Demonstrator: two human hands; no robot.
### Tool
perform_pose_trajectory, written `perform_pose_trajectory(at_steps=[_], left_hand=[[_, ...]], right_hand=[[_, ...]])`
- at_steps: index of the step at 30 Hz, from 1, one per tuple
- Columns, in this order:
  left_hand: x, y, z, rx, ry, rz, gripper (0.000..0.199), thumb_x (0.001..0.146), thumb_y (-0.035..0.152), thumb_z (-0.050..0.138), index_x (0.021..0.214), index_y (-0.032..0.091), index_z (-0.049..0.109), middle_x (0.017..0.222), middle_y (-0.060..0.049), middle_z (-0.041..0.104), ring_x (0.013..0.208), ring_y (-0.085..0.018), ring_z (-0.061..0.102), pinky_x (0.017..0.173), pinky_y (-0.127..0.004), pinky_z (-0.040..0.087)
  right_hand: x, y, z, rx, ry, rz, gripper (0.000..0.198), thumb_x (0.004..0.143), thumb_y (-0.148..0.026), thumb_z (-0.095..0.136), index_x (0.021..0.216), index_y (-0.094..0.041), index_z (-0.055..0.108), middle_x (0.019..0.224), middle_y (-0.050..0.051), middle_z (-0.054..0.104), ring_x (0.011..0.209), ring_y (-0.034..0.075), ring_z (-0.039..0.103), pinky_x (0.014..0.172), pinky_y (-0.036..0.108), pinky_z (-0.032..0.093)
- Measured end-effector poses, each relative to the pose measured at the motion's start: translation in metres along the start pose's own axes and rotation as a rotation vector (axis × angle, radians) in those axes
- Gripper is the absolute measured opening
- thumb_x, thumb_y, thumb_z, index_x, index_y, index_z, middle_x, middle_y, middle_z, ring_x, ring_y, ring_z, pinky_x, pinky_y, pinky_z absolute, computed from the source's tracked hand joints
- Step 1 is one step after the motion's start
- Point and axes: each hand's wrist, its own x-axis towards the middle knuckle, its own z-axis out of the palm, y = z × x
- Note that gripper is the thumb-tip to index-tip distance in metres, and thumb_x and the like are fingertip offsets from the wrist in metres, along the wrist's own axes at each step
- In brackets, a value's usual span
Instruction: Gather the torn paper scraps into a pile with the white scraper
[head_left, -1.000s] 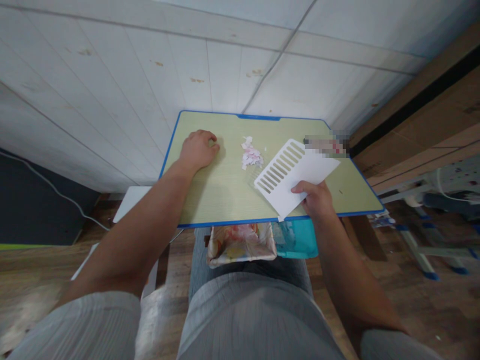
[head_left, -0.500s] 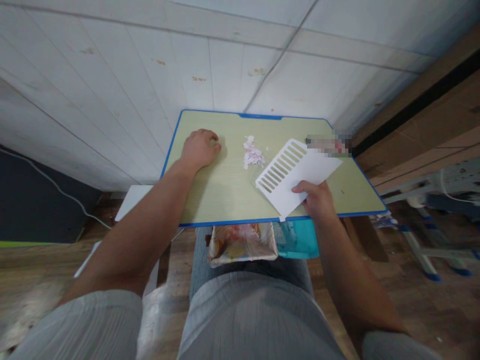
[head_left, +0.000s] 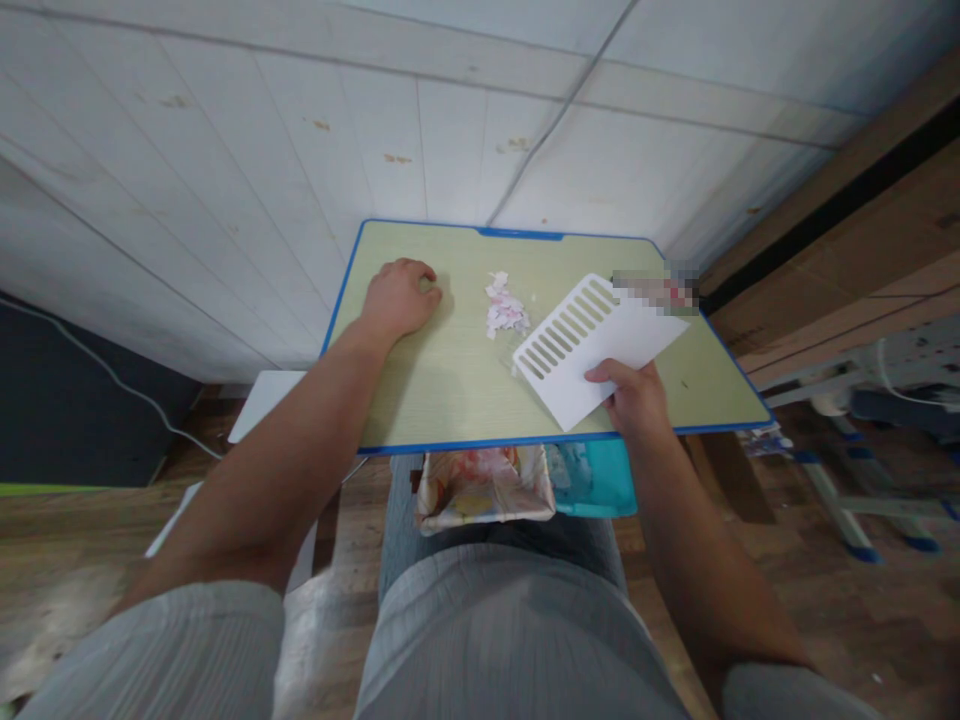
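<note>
My right hand (head_left: 637, 398) grips a white slotted sheet (head_left: 592, 365) at its near side, thumb on top and the other fingers hidden underneath. A row of long cut-out slots runs along the sheet's upper left side. Left of the sheet lies a small heap of torn paper scraps (head_left: 506, 308), white and pinkish. Something clear (head_left: 511, 352) shows by the sheet's left corner; its kind is hard to make out. My left hand (head_left: 399, 298) rests on the tabletop (head_left: 450, 390), loosely curled, thumb and forefinger apart, with nothing visible in it.
The small table has a blue rim and stands against a white panelled wall (head_left: 465, 140). Below its front edge are a patterned fabric-lined basket (head_left: 487, 500) and a turquoise bin (head_left: 600, 485). A blurred-out item (head_left: 652, 290) lies at the back right. Brown cardboard (head_left: 847, 210) stands to the right.
The slotted sheet has shifted slightly up and right in my right hand. A small white scrap at its near corner, over the table edge, is no longer visible. My left hand stays put.
</note>
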Motion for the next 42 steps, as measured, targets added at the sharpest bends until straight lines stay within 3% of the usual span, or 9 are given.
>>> perform_pose_trajectory(at_steps=[2,8,14,19,24,33,38,42], left_hand=[[0.0,0.0,0.0,0.003,-0.006,-0.003,0.035,0.104,0.03,0.07,0.132,0.018,0.087,0.149,-0.017,0.08,0.145,-0.041,0.07,0.135,-0.057,0.051],[0.0,0.002,-0.002,0.008,-0.007,-0.001,0.035,0.104,0.031,0.07,0.132,0.018,0.087,0.148,-0.018,0.081,0.145,-0.042,0.069,0.133,-0.058,0.051],[0.0,0.002,-0.001,0.007,-0.004,0.0,0.036,0.104,0.03,0.071,0.132,0.016,0.087,0.149,-0.019,0.081,0.146,-0.042,0.07,0.135,-0.057,0.05],[0.001,-0.001,-0.001,-0.028,0.001,-0.003,0.034,0.104,0.029,0.07,0.13,0.018,0.087,0.148,-0.019,0.08,0.148,-0.043,0.069,0.136,-0.059,0.049],[0.001,-0.002,-0.001,-0.004,0.01,0.004,0.036,0.103,0.032,0.068,0.13,0.018,0.088,0.148,-0.018,0.082,0.145,-0.042,0.071,0.134,-0.057,0.051],[0.001,0.001,-0.005,0.019,0.002,-0.012,0.039,0.104,0.034,0.066,0.132,0.019,0.088,0.15,-0.018,0.081,0.146,-0.041,0.07,0.133,-0.054,0.051],[0.0,0.006,-0.009,0.042,-0.012,-0.016,0.041,0.106,0.033,0.062,0.135,0.017,0.087,0.153,-0.02,0.08,0.148,-0.043,0.069,0.133,-0.057,0.051],[-0.003,0.014,-0.011,0.082,-0.023,-0.018,0.044,0.108,0.032,0.059,0.139,0.016,0.086,0.155,-0.022,0.079,0.149,-0.045,0.068,0.13,-0.06,0.052]], right_hand=[[-0.003,-0.007,0.004,0.022,0.032,0.004,0.026,0.069,-0.042,0.083,0.079,-0.026,0.065,0.063,-0.001,0.063,0.049,0.016,0.048,0.04,0.031,0.039],[-0.007,-0.017,0.013,-0.121,-0.1,-0.029,0.045,0.085,-0.064,0.09,0.075,-0.025,0.072,0.069,0.008,0.078,0.059,0.021,0.067,0.064,0.039,0.066],[-0.006,-0.014,0.015,-0.145,-0.133,-0.046,0.055,0.086,-0.077,0.09,0.076,-0.025,0.075,0.073,0.009,0.081,0.061,0.023,0.07,0.068,0.042,0.067],[-0.005,-0.014,0.017,-0.197,-0.176,-0.043,0.057,0.088,-0.078,0.087,0.069,-0.026,0.073,0.071,0.009,0.08,0.067,0.025,0.073,0.081,0.044,0.07],[-0.01,-0.017,0.007,-0.191,-0.158,-0.019,0.047,0.084,-0.069,0.09,0.074,-0.025,0.074,0.068,0.009,0.078,0.061,0.024,0.071,0.07,0.043,0.068],[-0.025,-0.021,-0.037,-0.186,-0.141,0.009,0.034,0.078,-0.051,0.089,0.071,-0.027,0.066,0.057,0.004,0.069,0.054,0.022,0.064,0.059,0.039,0.061],[-0.024,-0.017,-0.042,-0.142,-0.091,0.062,0.028,0.07,-0.045,0.087,0.077,-0.028,0.065,0.055,0.0,0.065,0.049,0.021,0.057,0.05,0.037,0.052],[-0.021,-0.017,-0.04,-0.084,-0.087,0.015,0.027,0.072,-0.046,0.084,0.077,-0.028,0.063,0.056,-0.001,0.063,0.05,0.019,0.053,0.051,0.035,0.049]])
